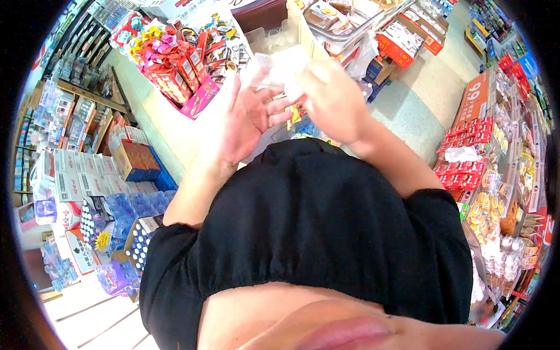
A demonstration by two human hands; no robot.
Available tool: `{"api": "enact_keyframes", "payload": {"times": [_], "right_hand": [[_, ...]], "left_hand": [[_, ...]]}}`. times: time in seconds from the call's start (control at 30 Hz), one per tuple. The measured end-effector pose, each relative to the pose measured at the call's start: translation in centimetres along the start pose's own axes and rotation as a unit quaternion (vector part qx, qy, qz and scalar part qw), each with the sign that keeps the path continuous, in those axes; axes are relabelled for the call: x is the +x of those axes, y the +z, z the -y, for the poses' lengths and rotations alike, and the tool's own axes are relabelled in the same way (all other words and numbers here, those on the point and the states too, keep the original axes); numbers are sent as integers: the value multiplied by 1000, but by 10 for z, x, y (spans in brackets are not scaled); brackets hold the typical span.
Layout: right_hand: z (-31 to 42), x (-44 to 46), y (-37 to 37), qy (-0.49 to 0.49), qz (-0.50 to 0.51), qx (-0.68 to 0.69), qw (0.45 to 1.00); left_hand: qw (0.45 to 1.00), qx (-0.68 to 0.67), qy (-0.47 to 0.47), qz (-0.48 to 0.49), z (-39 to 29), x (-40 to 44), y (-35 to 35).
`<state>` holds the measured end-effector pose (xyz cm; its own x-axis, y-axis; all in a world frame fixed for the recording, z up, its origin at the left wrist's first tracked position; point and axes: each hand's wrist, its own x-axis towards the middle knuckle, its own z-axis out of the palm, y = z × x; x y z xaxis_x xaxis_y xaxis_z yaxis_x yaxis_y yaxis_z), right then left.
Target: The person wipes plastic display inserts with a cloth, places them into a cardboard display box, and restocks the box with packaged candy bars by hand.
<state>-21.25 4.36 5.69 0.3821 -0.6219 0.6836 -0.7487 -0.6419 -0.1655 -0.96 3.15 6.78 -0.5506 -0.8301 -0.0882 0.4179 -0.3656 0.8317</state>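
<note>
White film between two bare hands

A thin whitish piece (271, 65), washed out by glare, lies between the person's hands at the far middle of the scene. The left hand (244, 127) is turned palm up, its thumb well away from the palm and its fingers loosely opened, half bent towards the right. Its fingers reach the lower edge of the pale piece, but it grips nothing that shows. The right hand (335, 105) comes in with its back uppermost and its fingers bent down towards the same piece. Glare hides its fingertips, so one cannot tell whether they are closed on it.

Just beyond the hands stands a cream bin (307, 28), partly covered by them. Far left of it, bright candy bags (157, 55) fill a pink carton (200, 100); far right is a red carton (396, 51) of packets. An orange sign (473, 96) and red packets (464, 175) line the right side. White cartons (87, 165) and blue bottle packs (129, 207) are stacked on the left. Nearest, a black top (315, 221) blocks much of the floor (411, 105).
</note>
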Motion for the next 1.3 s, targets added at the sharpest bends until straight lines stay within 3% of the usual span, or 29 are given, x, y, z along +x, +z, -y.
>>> {"api": "enact_keyframes", "payload": {"times": [0.07, 0.2, 0.3, 0.5, 0.63, 0.73, 0.77, 0.8, 0.83, 0.87, 0.93, 0.97, 1.07, 1.1, 1.17, 1.27, 1.3], "right_hand": [[8, -2, 9, -52, 15, 37, 998], [22, -10, 8, 13, 30, 161, 986], [20, -5, 12, -38, 21, 174, 984], [21, 4, 27, -101, -64, 54, 991], [-14, 30, 21, 77, -99, -28, 992], [1, 17, 38, -24, -44, 4, 999], [18, 11, 36, -111, -50, 36, 992], [30, 11, 33, -67, -14, 104, 992], [20, 14, 32, -65, -9, 72, 995], [7, 16, 33, -60, -3, 43, 997], [-20, 28, 34, 65, -49, 48, 996], [-27, 31, 35, 127, -72, 50, 988], [-11, 20, 45, -30, -126, 3, 992], [0, 17, 45, -69, -132, 93, 984], [-6, 18, 43, -68, -121, 70, 988], [-31, 24, 38, 24, -145, 27, 989], [-36, 23, 38, 54, -154, 33, 986]], "left_hand": [[999, -41, 15, 10, 1, -2, 9], [997, -70, 29, -36, 12, 0, -2], [995, -84, 53, -22, 19, 0, -2], [996, -64, 49, -37, 31, -3, 8], [994, -83, 60, 30, 45, -6, 6], [996, -63, 40, -50, 51, -3, -4], [994, -68, 42, -77, 51, -4, -3], [991, -71, 45, -103, 52, -5, 0], [988, -74, 47, -130, 52, -6, 1], [993, -76, 62, -67, 52, -6, -2], [990, -79, 96, 59, 52, -4, -9], [992, -75, 88, 47, 54, -4, -10], [992, -68, 110, 4, 57, -1, -13], [991, -69, 108, -25, 55, -1, -12], [988, -73, 102, -86, 49, -4, -9], [992, -48, 112, 18, 45, -4, -15], [993, -40, 107, 7, 44, -4, -14]]}}
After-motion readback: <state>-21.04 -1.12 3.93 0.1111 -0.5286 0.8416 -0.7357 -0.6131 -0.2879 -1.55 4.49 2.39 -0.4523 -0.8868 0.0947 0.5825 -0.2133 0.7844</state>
